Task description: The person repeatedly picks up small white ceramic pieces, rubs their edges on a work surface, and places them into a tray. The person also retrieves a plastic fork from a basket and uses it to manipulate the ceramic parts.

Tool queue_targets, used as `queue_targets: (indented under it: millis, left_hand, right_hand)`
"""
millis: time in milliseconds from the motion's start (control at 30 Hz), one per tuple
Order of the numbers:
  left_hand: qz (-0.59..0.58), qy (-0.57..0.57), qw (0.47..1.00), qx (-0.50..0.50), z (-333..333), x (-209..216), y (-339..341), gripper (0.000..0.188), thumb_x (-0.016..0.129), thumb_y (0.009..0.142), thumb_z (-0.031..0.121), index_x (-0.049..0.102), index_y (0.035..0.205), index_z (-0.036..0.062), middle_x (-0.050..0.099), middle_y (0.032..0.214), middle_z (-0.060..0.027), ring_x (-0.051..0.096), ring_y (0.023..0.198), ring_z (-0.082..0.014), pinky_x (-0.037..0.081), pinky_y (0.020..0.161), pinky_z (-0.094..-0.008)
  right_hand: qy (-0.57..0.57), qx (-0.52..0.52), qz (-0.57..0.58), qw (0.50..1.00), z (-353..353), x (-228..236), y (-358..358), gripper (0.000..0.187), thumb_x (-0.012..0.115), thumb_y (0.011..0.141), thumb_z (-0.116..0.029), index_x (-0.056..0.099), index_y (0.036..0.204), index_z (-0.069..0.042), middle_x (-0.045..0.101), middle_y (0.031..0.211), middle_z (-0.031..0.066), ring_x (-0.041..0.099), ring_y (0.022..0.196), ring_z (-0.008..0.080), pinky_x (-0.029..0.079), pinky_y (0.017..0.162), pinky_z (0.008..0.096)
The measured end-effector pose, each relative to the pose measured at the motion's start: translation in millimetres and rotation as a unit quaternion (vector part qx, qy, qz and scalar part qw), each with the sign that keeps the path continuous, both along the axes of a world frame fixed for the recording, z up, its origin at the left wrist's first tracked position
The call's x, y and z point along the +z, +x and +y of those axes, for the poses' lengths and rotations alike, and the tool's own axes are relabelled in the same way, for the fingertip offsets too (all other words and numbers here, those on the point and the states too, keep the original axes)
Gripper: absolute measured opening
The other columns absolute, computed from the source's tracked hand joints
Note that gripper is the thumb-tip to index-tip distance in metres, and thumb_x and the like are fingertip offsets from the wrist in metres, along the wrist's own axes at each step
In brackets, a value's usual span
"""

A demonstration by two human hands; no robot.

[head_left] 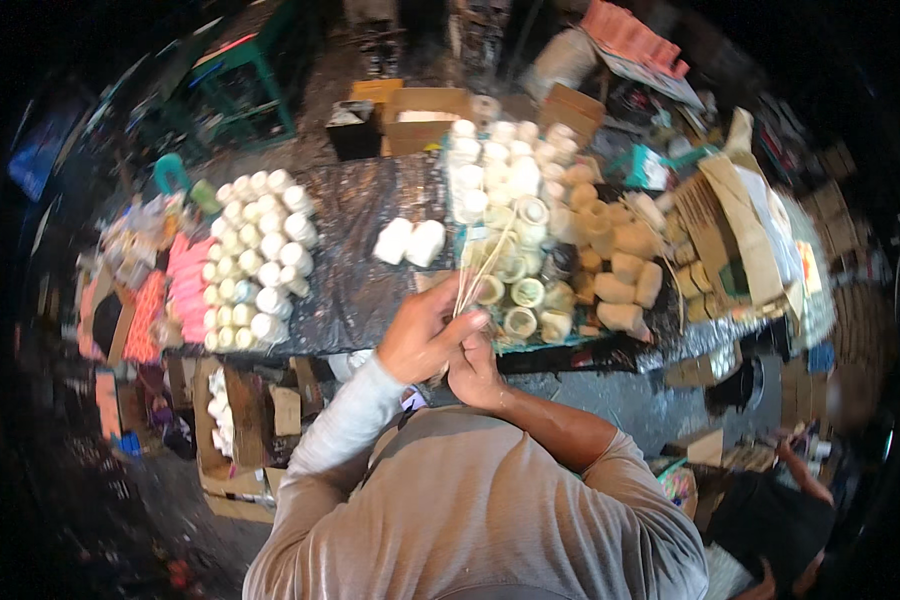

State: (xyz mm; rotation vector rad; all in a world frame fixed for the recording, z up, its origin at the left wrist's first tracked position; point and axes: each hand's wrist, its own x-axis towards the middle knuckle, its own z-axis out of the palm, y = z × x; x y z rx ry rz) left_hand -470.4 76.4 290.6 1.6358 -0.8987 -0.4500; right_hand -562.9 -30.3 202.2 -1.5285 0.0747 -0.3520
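In front of my chest, my left hand is closed around a small bundle of thin pale strands. They fan upward and away from me; whether they are cords or thin sticks I cannot tell. My right hand is pressed against the left one, its fingers closed at the bundle's lower end. Just beyond the hands, hollow round moulds stand at the table's near edge, some with greenish insides. White cylinders stand in rows behind them.
The long table has a dark, shiny cover. More white cylinders and pink bundles stand left; two white blocks lie mid-table. Tan cylinders and a cardboard box are right. Another person is at lower right.
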Motion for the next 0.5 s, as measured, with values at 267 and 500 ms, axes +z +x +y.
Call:
queue_targets:
  millis: [267, 500]
  left_hand:
    - [0.241, -0.189, 0.938, 0.160, 26.5, -9.6, 6.6, 0.024, 0.053, 0.110, 0.022, 0.065, 0.118, 0.0024, 0.057, 0.080, 0.0032, 0.048, 0.069, -0.0052, 0.042, 0.061, -0.0226]
    - [0.235, -0.247, 0.929, 0.141, 34.0, -13.8, 2.8, 0.025, 0.051, 0.111, 0.023, 0.065, 0.116, 0.0025, 0.057, 0.080, 0.0035, 0.049, 0.069, -0.0049, 0.041, 0.063, -0.0217]
  right_hand:
    - [-0.240, 0.059, -0.029, 0.968, 15.0, 33.2, 12.3, 0.022, 0.064, 0.099, -0.013, 0.062, 0.116, 0.001, 0.068, 0.106, 0.0215, 0.069, 0.098, 0.0337, 0.053, 0.084, 0.0420]
    - [0.011, 0.051, 0.036, 0.998, -10.2, 86.4, 24.1, 0.025, 0.068, 0.102, -0.010, 0.066, 0.123, 0.003, 0.067, 0.090, 0.0055, 0.063, 0.079, 0.0099, 0.052, 0.072, 0.0233]
